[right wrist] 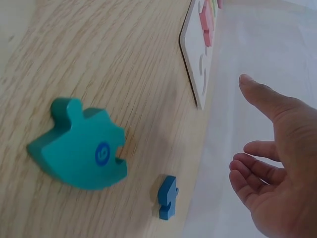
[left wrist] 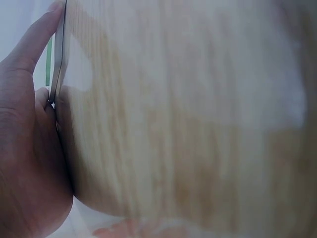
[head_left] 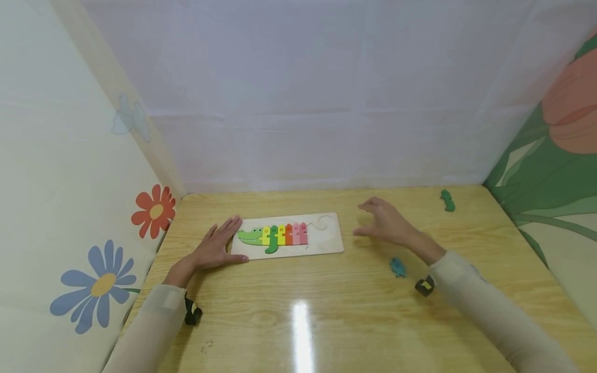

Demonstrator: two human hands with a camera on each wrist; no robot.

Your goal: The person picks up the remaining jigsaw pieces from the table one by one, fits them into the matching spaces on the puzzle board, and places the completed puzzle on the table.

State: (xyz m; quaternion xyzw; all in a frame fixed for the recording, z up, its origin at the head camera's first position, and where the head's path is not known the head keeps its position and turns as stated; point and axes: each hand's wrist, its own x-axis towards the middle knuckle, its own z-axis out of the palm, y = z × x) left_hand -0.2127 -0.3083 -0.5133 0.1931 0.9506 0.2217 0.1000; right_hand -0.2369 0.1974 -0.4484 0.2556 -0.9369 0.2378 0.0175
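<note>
A pale wooden puzzle board (head_left: 326, 238) bears a crocodile: a green head (head_left: 251, 237), then yellow, green, orange and pink pieces, with the outlined tail end at the right bare. My left hand (head_left: 216, 246) rests at its left end, fingers spread over the upper corner and thumb along the lower edge. To the right of the board, my right hand (head_left: 384, 223) hovers over the table with thumb and fingers apart, holding nothing. Near its wrist lies a teal puzzle piece (right wrist: 86, 146) with a number on it. A blue piece (right wrist: 168, 197) also shows in the right wrist view.
A dark green puzzle piece (head_left: 448, 200) lies at the table's back right. White cloth (head_left: 298, 103) hangs behind the wooden table (head_left: 247, 321). Flower-printed cloths stand on both sides. Each wrist carries a small black camera.
</note>
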